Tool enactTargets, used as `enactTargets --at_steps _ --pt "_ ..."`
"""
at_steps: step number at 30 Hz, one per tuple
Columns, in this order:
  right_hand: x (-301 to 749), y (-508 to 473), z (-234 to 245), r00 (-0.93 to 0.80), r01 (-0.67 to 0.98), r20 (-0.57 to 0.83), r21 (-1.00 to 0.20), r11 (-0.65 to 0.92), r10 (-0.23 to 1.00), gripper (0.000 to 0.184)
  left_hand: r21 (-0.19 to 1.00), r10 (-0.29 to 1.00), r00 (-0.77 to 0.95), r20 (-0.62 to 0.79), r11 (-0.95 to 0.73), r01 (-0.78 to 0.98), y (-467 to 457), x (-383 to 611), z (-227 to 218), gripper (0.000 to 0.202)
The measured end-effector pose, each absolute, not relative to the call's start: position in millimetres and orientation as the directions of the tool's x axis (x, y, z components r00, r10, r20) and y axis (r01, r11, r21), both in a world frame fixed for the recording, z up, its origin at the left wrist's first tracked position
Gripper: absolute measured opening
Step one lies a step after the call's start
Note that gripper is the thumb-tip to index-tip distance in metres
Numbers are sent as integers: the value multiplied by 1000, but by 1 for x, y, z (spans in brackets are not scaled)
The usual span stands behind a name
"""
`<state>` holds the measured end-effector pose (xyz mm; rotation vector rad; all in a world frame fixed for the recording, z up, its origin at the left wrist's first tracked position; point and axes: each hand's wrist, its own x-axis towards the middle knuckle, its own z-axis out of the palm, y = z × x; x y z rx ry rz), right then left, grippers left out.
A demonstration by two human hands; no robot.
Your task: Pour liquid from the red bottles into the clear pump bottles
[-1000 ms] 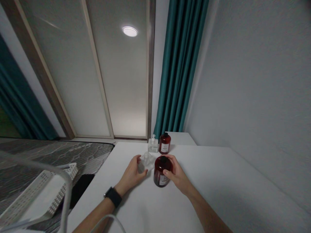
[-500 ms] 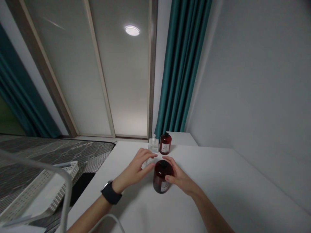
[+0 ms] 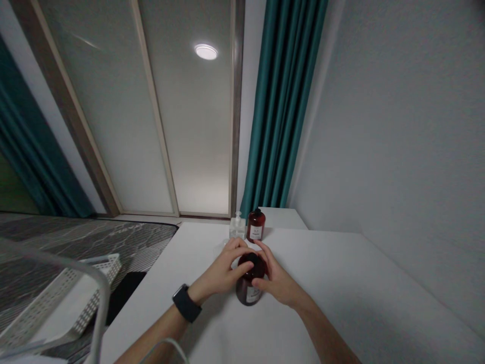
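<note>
A dark red bottle (image 3: pixel 247 290) with a black cap stands on the white table (image 3: pixel 341 283) in front of me. My left hand (image 3: pixel 223 270), with a black watch at the wrist, curls its fingers over the bottle's top. My right hand (image 3: pixel 275 280) wraps the bottle's right side. A small clear object (image 3: pixel 220 248) lies just behind my left hand, mostly hidden. Farther back stand a second dark red bottle (image 3: pixel 256 226) and a clear pump bottle (image 3: pixel 237 227), side by side.
A white perforated basket (image 3: pixel 76 298) sits low at the left, beside a grey patterned mattress (image 3: pixel 76 237). A teal curtain (image 3: pixel 288 111) hangs behind the table next to frosted sliding panels. The grey wall runs along the table's right edge.
My left hand let go of the clear object and moved right onto the red bottle's cap. My right hand stayed on the bottle, which shifted slightly.
</note>
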<state>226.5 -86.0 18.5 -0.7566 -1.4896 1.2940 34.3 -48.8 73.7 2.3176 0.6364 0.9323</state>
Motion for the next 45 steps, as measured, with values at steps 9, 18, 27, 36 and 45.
enactTargets --at_steps 9,18,27,36,45 --pt "215 -91 19 -207 30 256 -963 268 944 96 747 695 486 529 -654 123 -47 35 53 15" --pt "202 -98 19 -110 220 299 -923 316 948 89 790 721 452 525 -610 56 -55 20 40 19" --pt "197 -108 24 167 92 575 -818 568 801 33 758 679 478 558 -651 40 -52 19 36 21" --pt "191 -113 20 104 68 576 -817 572 811 38 765 664 460 589 -642 -53 -52 19 32 19" --pt "193 -111 23 86 54 562 -827 559 823 37 788 678 464 570 -612 -72 -50 20 32 19"
